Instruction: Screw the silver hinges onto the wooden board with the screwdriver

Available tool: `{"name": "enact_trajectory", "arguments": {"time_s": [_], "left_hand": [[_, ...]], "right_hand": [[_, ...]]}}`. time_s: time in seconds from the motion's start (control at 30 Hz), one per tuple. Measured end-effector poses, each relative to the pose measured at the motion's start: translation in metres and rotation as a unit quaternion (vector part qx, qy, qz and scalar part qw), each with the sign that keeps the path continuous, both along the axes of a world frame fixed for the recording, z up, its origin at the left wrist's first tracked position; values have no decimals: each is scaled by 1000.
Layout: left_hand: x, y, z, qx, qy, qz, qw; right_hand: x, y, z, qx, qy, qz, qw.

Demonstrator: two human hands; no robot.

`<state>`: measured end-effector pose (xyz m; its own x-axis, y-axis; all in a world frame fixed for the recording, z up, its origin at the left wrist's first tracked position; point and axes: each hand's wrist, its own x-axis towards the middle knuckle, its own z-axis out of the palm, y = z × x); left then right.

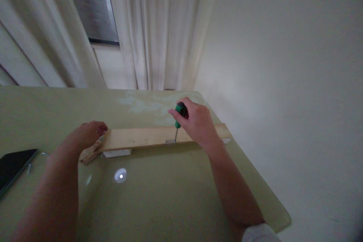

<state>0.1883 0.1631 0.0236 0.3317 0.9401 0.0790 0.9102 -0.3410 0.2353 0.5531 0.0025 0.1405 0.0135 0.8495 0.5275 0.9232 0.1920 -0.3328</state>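
Note:
A long pale wooden board (141, 136) lies across the table, raised on white blocks (117, 152). My right hand (198, 121) is closed round the green and black handle of a screwdriver (177, 124). The screwdriver stands almost upright, its tip at a small metal plate (170, 141) on the board's near edge. At the board's left end my left hand (92, 133) has its fingers curled at the end of the board, near a short wooden piece (90, 154) that juts out toward me. The exact grip of the left fingers is partly hidden.
A dark phone or tablet (17, 166) lies at the table's left edge, with a small screw-like piece (29, 169) beside it. The green table (159, 196) reflects a bright light. Curtains (159, 30) hang behind it, and a white wall (283, 83) borders its right edge.

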Motion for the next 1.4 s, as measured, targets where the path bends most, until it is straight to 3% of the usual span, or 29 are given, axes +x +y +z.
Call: {"name": "enact_trajectory", "arguments": {"time_s": [0.13, 0.2, 0.27, 0.33, 0.4, 0.5, 0.6, 1.4], "left_hand": [[51, -23, 38, 102, -77, -2, 992], [94, -44, 49, 110, -167, -78, 977], [137, -65, 48, 74, -223, -203, 950], [170, -82, 36, 41, -200, -305, 930], [188, -92, 17, 52, -147, -337, 929], [193, -94, -8, 77, -82, -338, 934], [190, -90, -20, 108, -32, -326, 939], [196, -91, -18, 125, -21, -298, 946]], "right_hand": [[-2, -3, 1, -14, -9, 28, 999], [-3, -5, 3, -19, -18, 23, 999], [-2, -8, 5, -21, -30, 7, 999], [-2, -10, 7, -26, -49, -16, 998], [-2, -12, 9, -33, -68, -43, 996], [-4, -15, 12, -53, -68, -32, 996], [-7, -17, 13, -66, -57, 30, 996], [-1, -15, 11, -78, -102, -4, 992]]}}
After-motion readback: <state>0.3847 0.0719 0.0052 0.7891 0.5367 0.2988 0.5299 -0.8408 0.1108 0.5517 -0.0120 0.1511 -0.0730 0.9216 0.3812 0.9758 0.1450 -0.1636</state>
